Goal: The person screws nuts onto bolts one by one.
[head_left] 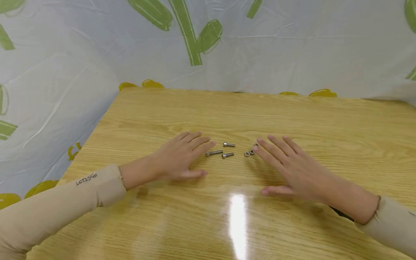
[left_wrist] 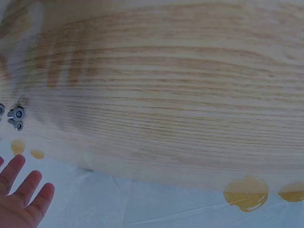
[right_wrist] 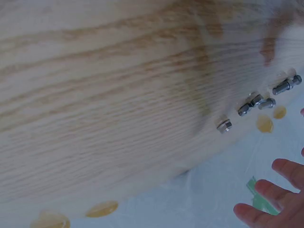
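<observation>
Three metal bolts lie on the wooden table: a longer bolt [head_left: 214, 153], a short bolt [head_left: 229, 144] behind it and another short bolt [head_left: 228, 155] to its right. Beside them are three hex nuts: a front nut [head_left: 247, 154], a middle nut [head_left: 251, 152] and a rear nut [head_left: 256, 145]. My left hand [head_left: 182, 155], palm down with fingers spread, is nearest the long bolt's head. My right hand [head_left: 295, 169], also spread with straight fingers, is nearest the nuts. Neither hand holds anything. In the right wrist view, a nut [right_wrist: 224, 125] lies apart from the others.
The wood-grain table [head_left: 156, 220] ends at a far edge and a slanting left edge. Behind it hangs a pale sheet [head_left: 276, 50] with green and yellow plant shapes. Light reflects brightly off the table [head_left: 238, 224] near its front.
</observation>
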Tool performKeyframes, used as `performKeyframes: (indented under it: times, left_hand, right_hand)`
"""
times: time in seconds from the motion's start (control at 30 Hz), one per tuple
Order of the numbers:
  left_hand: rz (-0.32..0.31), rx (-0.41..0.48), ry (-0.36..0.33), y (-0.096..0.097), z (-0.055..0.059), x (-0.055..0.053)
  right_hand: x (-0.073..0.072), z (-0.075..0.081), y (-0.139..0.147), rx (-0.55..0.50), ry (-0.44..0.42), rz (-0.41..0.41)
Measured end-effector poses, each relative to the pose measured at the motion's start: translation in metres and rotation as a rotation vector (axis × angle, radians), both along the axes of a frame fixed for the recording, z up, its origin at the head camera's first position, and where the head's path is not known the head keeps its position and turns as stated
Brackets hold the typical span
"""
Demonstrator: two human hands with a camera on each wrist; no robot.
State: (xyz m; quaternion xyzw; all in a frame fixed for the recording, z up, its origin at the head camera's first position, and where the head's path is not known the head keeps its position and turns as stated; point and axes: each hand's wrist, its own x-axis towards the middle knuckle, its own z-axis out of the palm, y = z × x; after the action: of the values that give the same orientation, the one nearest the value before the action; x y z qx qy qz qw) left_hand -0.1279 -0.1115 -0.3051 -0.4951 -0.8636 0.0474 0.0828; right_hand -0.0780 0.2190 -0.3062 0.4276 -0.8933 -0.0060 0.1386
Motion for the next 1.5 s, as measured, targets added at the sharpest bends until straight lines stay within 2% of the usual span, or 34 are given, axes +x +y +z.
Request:
performKeyframes:
  times: [0.27, 0.47, 0.6, 0.87, 1.33, 1.5]
  left_hand:
    - [0.004, -0.056, -0.081, 0.007, 0.001, -0.012]
    - [0.005, -0.065, -0.093, 0.016, 0.0, -0.023]
    - [0.011, -0.109, -0.104, 0.023, -0.004, -0.025]
    - [0.107, -0.143, -0.132, 0.035, -0.01, -0.027]
    - [0.248, -0.115, -0.311, 0.042, -0.008, -0.026]
    - [0.269, -0.066, -0.362, 0.04, -0.007, -0.026]
  right_hand:
    - [-0.008, 0.007, -0.002, -0.012, -0.039, 0.008]
    - [-0.013, 0.011, -0.002, 0.017, -0.063, -0.02]
    - [-0.012, 0.009, -0.002, 0.025, -0.056, -0.025]
    - [-0.014, 0.007, -0.007, 0.005, -0.022, 0.011]
    - [-0.014, 0.009, -0.01, 0.051, -0.031, 0.003]
    - [-0.015, 0.009, -0.009, 0.052, -0.035, 0.006]
